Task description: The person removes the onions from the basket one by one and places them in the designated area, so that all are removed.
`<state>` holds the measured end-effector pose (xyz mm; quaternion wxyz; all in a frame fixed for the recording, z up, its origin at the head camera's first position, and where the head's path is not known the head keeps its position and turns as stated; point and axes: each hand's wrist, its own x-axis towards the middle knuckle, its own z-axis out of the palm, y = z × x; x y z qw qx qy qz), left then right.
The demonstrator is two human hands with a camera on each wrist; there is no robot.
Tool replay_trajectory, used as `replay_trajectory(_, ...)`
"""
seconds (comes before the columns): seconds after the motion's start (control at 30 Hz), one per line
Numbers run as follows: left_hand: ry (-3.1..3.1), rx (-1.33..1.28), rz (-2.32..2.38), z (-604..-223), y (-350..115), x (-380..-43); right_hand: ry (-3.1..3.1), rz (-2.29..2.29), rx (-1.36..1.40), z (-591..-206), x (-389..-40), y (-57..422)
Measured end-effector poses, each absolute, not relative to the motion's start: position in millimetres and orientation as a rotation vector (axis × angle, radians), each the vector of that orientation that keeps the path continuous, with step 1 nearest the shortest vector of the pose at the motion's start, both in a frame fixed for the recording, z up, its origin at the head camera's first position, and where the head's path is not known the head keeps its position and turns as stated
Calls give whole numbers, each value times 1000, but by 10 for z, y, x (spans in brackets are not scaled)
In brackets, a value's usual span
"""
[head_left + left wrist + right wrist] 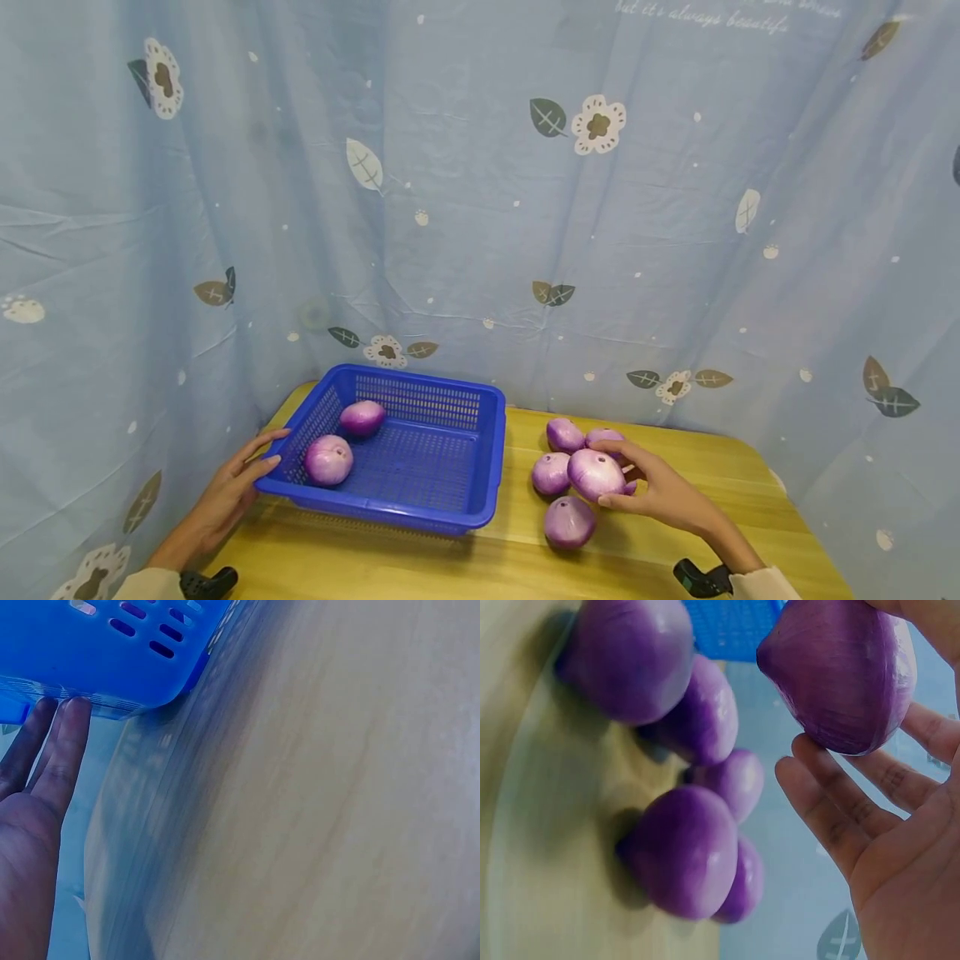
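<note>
My right hand (660,493) holds a purple onion (596,475) between thumb and fingers, raised above the other onions. In the right wrist view, this onion (840,675) has its pointed end facing left, away from the palm. Several more purple onions (570,522) lie grouped on the table below and around it. At the left, my left hand (225,492) touches the side of a blue plastic basket (405,508) near its rim, with fingers extended. In the left wrist view, straight fingers (67,750) meet the basket's edge. Two onions (328,460) lie inside the basket, toward its left side.
The yellow wood-grain table (360,558) carries everything. A blue curtain (480,208) with flowers and leaves hangs close behind the table and along both sides. Bare tabletop lies between the basket and the onion group. Each wrist wears a black band (701,577).
</note>
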<state>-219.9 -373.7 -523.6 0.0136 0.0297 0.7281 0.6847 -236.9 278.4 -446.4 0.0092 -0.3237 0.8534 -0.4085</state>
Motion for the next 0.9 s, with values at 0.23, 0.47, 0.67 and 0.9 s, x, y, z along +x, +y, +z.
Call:
replay_trajectory(0.23,2262,108,2130,-5229,-3738,-2213,2697,-1301,-852,-4587,-2203,3059)
replay_trajectory(0.47,2249,128,2160,-5242,-3734,-2203,2718,-1287,-789,-4702,-2060,3254)
replay_trajectory(0.67,2223,145,2188,-5230,-3733,-2198,2751,-1270,-767,-4866,-1990,3331)
replay_trajectory(0.9,2240,147,2163,-5260,-3741,-2196,2760,-1225,-720,-5012,-1960,3335)
